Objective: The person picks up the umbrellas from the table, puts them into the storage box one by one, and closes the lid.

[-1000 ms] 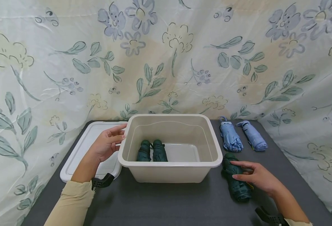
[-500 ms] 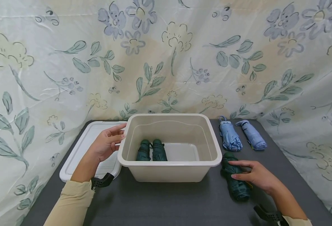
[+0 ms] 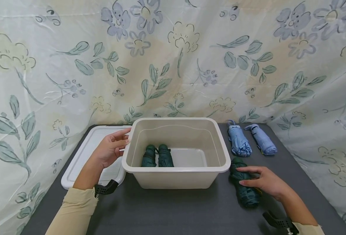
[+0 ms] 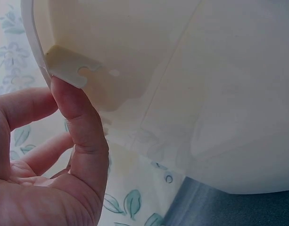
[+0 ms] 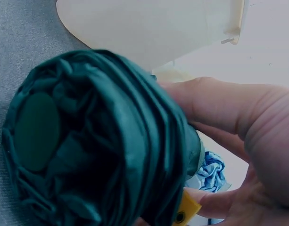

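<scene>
My left hand [image 3: 111,149] touches the left rim of a beige plastic bin [image 3: 177,179]. In the left wrist view, the left thumb [image 4: 76,103] lies against a small tab under that rim. Two dark green folded umbrellas [image 3: 149,157] lie side by side inside the bin, toward its left. To the right of the bin, my right hand [image 3: 267,182] holds a third green folded umbrella [image 3: 247,197] from its right side, thumb and fingers around it. Its round bunched end fills much of the right wrist view, where a yellow tag [image 5: 186,209] shows beside the fingers.
A white lid [image 3: 83,160] lies flat left of the bin, partly behind my left forearm. Two light blue folded umbrellas [image 3: 239,142] lie at the back right of the dark grey tabletop [image 3: 173,212]. A flower-patterned curtain [image 3: 173,65] hangs close behind the table.
Both hands keep their places on the bin and the green umbrella. The head view shifts only very slightly.
</scene>
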`<act>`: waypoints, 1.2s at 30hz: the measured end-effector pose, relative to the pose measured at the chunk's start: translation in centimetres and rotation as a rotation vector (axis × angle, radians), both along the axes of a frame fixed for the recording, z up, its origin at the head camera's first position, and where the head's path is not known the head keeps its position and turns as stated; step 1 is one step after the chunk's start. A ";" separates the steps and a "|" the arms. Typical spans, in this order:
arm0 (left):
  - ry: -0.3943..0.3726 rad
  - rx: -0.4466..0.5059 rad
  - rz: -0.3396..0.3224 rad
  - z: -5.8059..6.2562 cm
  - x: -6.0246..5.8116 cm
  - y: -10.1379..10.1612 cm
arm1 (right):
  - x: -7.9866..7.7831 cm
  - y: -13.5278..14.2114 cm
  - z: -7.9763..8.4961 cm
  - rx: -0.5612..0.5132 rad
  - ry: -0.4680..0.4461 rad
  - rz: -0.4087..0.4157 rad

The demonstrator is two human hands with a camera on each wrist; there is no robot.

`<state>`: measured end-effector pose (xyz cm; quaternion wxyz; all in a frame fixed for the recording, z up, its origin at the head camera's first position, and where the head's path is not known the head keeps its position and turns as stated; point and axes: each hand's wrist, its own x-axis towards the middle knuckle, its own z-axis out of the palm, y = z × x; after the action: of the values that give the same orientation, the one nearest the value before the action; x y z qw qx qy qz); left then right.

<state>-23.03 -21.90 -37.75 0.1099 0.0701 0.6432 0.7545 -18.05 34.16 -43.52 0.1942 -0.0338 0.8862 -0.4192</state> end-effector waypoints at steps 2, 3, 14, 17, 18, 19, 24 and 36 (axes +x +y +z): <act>0.003 -0.001 -0.003 0.0 0.0 0.1 | 0.1 -0.1 0.2 0.025 0.001 0.002; 0.005 -0.002 -0.006 0.0 -0.1 0.1 | 0.1 -0.1 0.4 0.040 0.003 0.005; 0.011 -0.009 -0.002 -0.1 0.0 0.1 | -0.1 -0.5 0.6 0.095 0.006 0.013; 0.010 -0.010 -0.003 -0.1 0.0 0.1 | 0.0 -0.6 0.5 0.053 -0.010 -0.005; 0.009 -0.009 -0.003 -0.1 0.0 0.1 | 0.0 -0.6 0.5 0.052 -0.011 -0.009; 0.008 -0.009 -0.002 -0.1 0.0 0.0 | 0.0 -0.7 0.5 0.052 -0.010 -0.012; 0.007 -0.009 0.001 -0.1 0.0 -0.1 | -0.1 -1.2 0.6 0.107 0.023 -0.007; 0.002 -0.008 0.001 0.1 0.0 0.0 | -0.4 -1.2 0.3 0.130 0.029 -0.013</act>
<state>-23.00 -21.90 -37.69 0.1089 0.0702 0.6464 0.7519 -18.44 32.97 -43.26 0.1803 -0.0217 0.9146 -0.3613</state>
